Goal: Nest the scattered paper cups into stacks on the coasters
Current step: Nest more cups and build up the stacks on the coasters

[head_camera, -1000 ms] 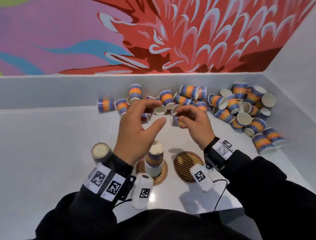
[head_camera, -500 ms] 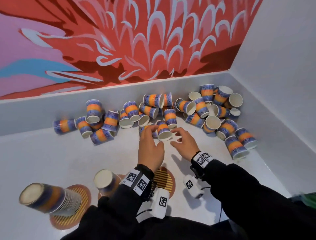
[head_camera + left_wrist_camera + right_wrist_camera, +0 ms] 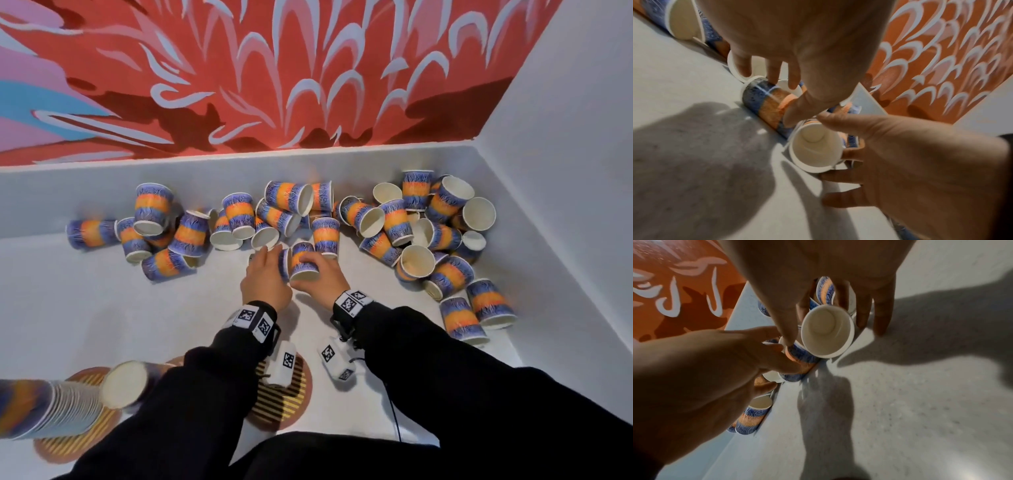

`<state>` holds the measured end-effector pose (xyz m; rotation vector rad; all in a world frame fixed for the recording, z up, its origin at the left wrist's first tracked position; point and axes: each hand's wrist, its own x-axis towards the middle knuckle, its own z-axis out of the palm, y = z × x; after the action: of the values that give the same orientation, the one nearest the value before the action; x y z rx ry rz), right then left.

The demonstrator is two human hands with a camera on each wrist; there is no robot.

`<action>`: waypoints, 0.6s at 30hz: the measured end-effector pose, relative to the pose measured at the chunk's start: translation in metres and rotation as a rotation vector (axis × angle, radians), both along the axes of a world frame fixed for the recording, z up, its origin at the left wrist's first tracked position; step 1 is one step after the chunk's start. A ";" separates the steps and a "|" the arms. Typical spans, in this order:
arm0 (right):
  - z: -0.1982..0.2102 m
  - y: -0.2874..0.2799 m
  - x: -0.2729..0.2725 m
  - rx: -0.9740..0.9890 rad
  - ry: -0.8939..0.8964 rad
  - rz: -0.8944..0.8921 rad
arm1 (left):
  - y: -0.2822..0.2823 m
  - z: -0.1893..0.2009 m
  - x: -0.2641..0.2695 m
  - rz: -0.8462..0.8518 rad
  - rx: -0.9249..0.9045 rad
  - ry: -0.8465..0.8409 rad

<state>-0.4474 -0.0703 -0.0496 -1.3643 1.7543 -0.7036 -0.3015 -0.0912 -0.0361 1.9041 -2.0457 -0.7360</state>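
Several blue-and-orange paper cups lie scattered along the back wall. My right hand grips one cup by its sides, its open mouth facing my wrist. Just left of it, my left hand holds a cup lying on its side, thumb on the near side and fingers over the far side. A striped coaster lies near me, partly under my left wrist. A tall stack leans on the left coaster. A shorter stack stands beside it, its coaster mostly hidden by my sleeve.
The white surface is boxed in by a low back wall and a right wall. More cups lie along the right wall. The mural rises behind.
Both hands have moved forward from above the coasters to the pile. The right hand now grips a cup and the left hand has closed on a lying cup beside it.
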 end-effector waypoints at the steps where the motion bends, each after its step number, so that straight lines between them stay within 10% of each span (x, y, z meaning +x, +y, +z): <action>1: -0.001 -0.002 0.001 -0.004 -0.013 -0.029 | -0.003 -0.002 0.000 -0.028 -0.006 -0.050; 11: -0.008 0.003 -0.028 0.071 -0.178 -0.164 | -0.012 -0.014 0.008 -0.078 -0.143 -0.465; 18: 0.019 0.020 -0.062 -0.084 -0.230 -0.242 | -0.005 -0.015 0.017 -0.127 -0.086 -0.201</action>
<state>-0.5093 -0.0499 -0.0310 -1.0849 1.7347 -1.0350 -0.2845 -0.0961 -0.0515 1.8821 -2.2964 -0.4917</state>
